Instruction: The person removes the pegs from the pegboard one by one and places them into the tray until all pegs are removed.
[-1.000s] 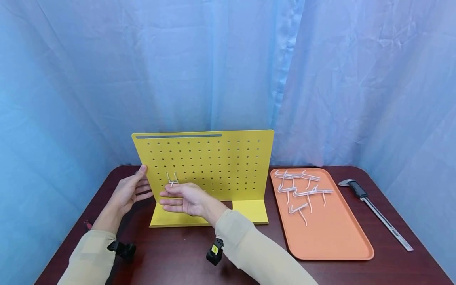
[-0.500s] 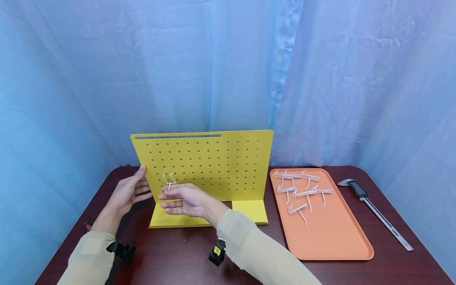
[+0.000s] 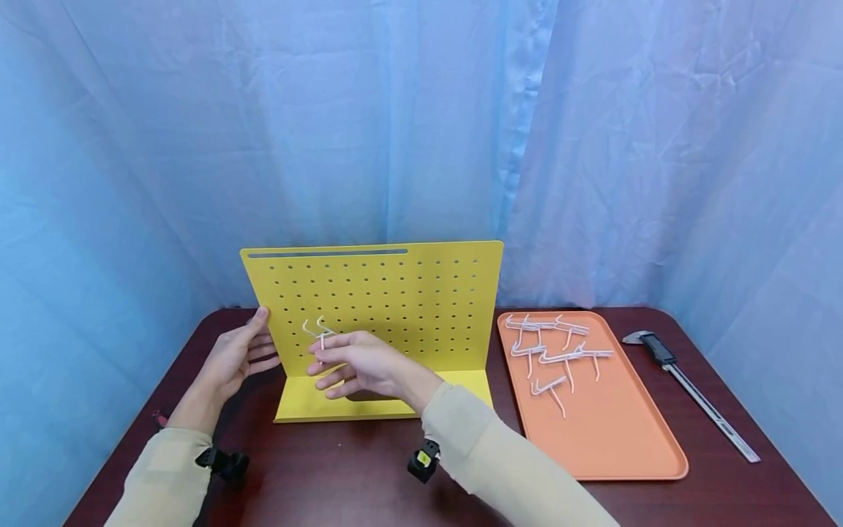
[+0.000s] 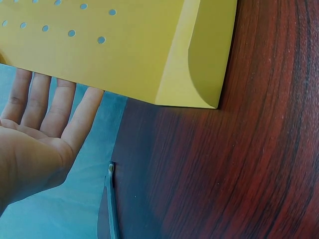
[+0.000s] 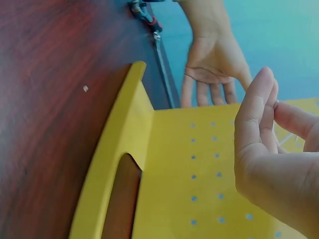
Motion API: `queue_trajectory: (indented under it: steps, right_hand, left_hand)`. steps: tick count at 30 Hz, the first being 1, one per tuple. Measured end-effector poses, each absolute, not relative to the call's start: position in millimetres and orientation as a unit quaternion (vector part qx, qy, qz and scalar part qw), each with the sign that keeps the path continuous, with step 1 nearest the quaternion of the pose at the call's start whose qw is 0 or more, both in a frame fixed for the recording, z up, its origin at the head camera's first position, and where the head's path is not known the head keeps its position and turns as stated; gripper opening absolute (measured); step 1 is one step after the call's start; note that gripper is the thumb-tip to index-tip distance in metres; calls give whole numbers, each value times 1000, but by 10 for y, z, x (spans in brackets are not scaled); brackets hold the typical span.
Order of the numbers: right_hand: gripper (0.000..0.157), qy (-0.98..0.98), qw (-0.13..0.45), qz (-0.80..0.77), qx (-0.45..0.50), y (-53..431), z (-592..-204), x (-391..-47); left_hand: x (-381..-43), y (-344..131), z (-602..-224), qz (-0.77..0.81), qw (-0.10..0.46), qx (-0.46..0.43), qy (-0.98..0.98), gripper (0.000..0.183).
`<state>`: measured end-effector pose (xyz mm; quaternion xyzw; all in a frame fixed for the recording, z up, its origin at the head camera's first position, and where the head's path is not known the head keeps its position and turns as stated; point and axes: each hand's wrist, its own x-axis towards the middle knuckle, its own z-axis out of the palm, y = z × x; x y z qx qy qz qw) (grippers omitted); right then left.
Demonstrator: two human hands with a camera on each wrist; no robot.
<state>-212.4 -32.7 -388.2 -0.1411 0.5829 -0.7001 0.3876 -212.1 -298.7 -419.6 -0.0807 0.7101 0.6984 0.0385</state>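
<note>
A yellow pegboard (image 3: 388, 307) stands on its bent base at the table's left half. My left hand (image 3: 232, 359) holds its left edge, the thumb at the front and the fingers reaching behind, as the fingers (image 4: 64, 99) in the left wrist view show. My right hand (image 3: 369, 366) pinches a white wire pegboard hook (image 3: 321, 335) between thumb and fingertips. The hook's two bent prongs point up and toward the lower left holes of the board. In the right wrist view, my right hand (image 5: 269, 144) hides most of the hook.
An orange tray (image 3: 612, 432) with several white hooks (image 3: 560, 357) lies on the right of the dark wooden table (image 3: 316, 468). Beyond it rests a caliper (image 3: 698, 395). A thin metal tool (image 4: 110, 199) lies by the table's left edge. Blue curtains (image 3: 421, 132) hang behind.
My right hand has drawn slightly to the right with the hook, whose prongs now tilt more to the left. My left hand keeps its place at the board's edge.
</note>
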Motion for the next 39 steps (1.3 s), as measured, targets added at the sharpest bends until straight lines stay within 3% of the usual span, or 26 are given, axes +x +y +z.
queue_trajectory:
  steps: [12, 24, 39]
  right_hand:
    - [32, 628, 333, -675, -199, 201, -3761, -2107]
    - [43, 659, 279, -659, -231, 719, -3595, -2063]
    - [33, 688, 228, -645, -244, 1214, -3431, -1932]
  left_hand:
    - [-2122, -2993, -4181, 711, 43, -72, 699, 40]
    - [-2125, -2990, -4188, 714, 46, -72, 695, 38]
    - [-2124, -3004, -4203, 713, 44, -67, 697, 37]
